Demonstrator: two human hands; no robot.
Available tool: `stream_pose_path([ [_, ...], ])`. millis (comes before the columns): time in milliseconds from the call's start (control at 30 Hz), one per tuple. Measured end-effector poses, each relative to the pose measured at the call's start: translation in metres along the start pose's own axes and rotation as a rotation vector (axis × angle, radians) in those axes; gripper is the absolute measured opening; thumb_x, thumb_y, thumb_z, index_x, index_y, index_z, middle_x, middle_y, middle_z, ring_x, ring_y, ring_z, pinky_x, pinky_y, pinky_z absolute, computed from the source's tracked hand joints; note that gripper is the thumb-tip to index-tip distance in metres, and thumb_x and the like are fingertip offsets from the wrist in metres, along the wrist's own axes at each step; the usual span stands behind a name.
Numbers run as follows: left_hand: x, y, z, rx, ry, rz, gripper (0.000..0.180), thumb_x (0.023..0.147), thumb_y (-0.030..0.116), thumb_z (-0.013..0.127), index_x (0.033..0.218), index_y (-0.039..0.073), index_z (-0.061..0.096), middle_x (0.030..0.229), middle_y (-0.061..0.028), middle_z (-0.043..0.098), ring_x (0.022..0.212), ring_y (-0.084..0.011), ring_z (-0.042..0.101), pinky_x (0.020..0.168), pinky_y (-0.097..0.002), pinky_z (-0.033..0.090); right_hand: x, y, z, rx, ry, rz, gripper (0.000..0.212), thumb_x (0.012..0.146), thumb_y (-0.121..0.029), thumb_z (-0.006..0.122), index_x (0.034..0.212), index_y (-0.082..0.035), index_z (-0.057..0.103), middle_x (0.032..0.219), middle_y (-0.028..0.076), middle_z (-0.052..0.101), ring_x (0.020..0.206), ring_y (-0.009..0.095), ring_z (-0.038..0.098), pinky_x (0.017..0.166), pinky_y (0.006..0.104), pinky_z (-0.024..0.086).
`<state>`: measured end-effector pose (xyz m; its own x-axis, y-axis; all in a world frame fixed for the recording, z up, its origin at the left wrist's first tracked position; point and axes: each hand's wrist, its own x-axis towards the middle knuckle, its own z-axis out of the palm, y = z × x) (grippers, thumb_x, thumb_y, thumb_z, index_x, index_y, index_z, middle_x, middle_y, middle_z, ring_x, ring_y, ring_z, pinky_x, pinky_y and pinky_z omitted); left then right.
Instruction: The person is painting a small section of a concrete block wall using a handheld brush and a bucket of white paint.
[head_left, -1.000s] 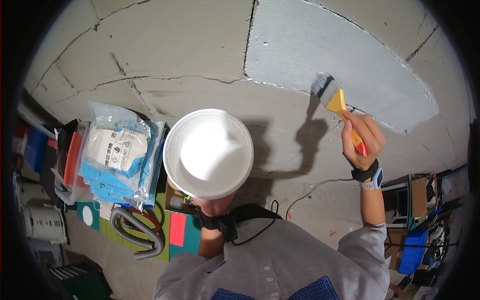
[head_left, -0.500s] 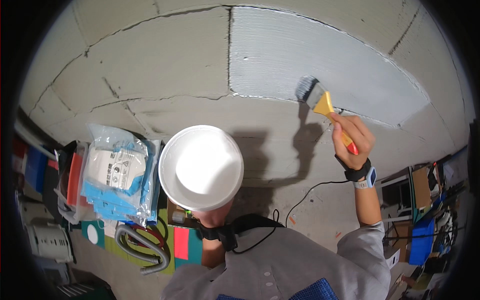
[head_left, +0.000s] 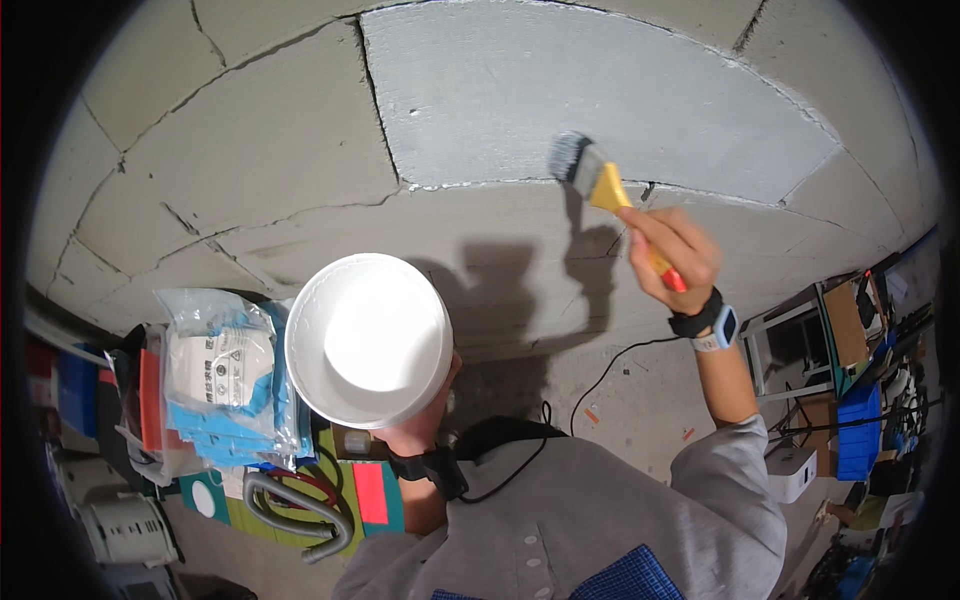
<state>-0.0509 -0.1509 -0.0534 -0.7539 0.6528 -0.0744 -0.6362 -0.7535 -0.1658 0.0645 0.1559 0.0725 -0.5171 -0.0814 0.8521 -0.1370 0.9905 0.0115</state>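
My right hand point(head_left: 672, 255) grips a paintbrush point(head_left: 606, 189) by its yellow, red-tipped handle. The dark bristles carry white paint and press on the lower part of a painted block point(head_left: 600, 95) in the wall. That block is pale and coated, with wet-looking paint along its bottom joint. In my left hand point(head_left: 425, 425) is a white bucket point(head_left: 303, 395), held up in front of the wall. Its inside shows bright white; how much paint it holds I cannot tell. The bucket hides most of my left fingers.
Bare grey blocks point(head_left: 260, 130) surround the painted one. To the left are plastic-wrapped packs point(head_left: 225, 375) and a grey hose point(head_left: 290, 515) on a green surface. At the right stand shelving point(head_left: 795, 350) and a blue bin point(head_left: 858, 430). A thin black cable point(head_left: 600, 385) runs from my right wrist.
The view has shifted. The brush has moved along the painted block, its bristles still against the surface. The bucket remains in my left hand.
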Motion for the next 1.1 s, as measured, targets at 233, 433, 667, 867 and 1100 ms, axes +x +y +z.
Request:
stream_pose_path([
  [233, -0.001, 0.001, 0.004, -0.058, 0.048, 0.033, 0.086, 0.083, 0.060, 0.063, 0.152, 0.017, 0.036, 0.149, -0.0175, 0.037, 0.138, -0.0410, 0.033, 0.107, -0.0524, 0.034, -0.010, -0.004, -0.030, -0.085, 0.122, 0.034, 0.028, 0.072, 0.008, 0.070, 0.098, -0.001, 0.077, 0.077, 0.009, 0.066, 0.062, 0.022, 0.063, 0.056, 0.0308, 0.049],
  [433, -0.005, 0.007, -0.004, 0.099, 0.050, 0.122, 0.083, 0.085, 0.059, 0.060, 0.151, 0.015, 0.036, 0.148, -0.0180, 0.038, 0.137, -0.0405, 0.034, 0.106, -0.0530, 0.034, -0.016, -0.017, -0.021, -0.261, 0.136, 0.140, 0.026, 0.074, 0.006, 0.069, 0.097, 0.000, 0.077, 0.076, 0.011, 0.064, 0.060, 0.022, 0.061, 0.055, 0.0311, 0.049],
  [667, -0.004, 0.033, -0.053, 0.403, 0.147, 0.314, 0.081, 0.087, 0.057, 0.058, 0.151, 0.013, 0.037, 0.147, -0.0185, 0.038, 0.136, -0.0399, 0.035, 0.105, -0.0536, 0.035, 0.002, -0.046, 0.026, -0.207, 0.097, 0.021, 0.027, 0.071, 0.004, 0.073, 0.097, 0.001, 0.077, 0.075, 0.008, 0.063, 0.061, 0.022, 0.060, 0.053, 0.0321, 0.048],
  [867, -0.018, 0.032, -0.019, 0.171, 0.143, 0.245, 0.084, 0.085, 0.058, 0.059, 0.151, 0.013, 0.035, 0.147, -0.0184, 0.037, 0.135, -0.0385, 0.035, 0.106, -0.0531, 0.035, 0.036, -0.077, 0.052, -0.006, 0.043, -0.086, 0.030, 0.070, 0.003, 0.073, 0.099, 0.001, 0.075, 0.074, 0.006, 0.061, 0.058, 0.019, 0.058, 0.051, 0.0313, 0.047],
  [1100, -0.024, 0.042, -0.018, 0.161, 0.091, 0.267, 0.082, 0.085, 0.057, 0.059, 0.151, 0.014, 0.036, 0.147, -0.0183, 0.035, 0.135, -0.0386, 0.034, 0.104, -0.0540, 0.036, 0.082, -0.093, 0.063, 0.203, 0.125, -0.097, 0.030, 0.073, 0.005, 0.073, 0.103, 0.000, 0.076, 0.080, 0.008, 0.067, 0.063, 0.020, 0.063, 0.053, 0.0301, 0.049],
])
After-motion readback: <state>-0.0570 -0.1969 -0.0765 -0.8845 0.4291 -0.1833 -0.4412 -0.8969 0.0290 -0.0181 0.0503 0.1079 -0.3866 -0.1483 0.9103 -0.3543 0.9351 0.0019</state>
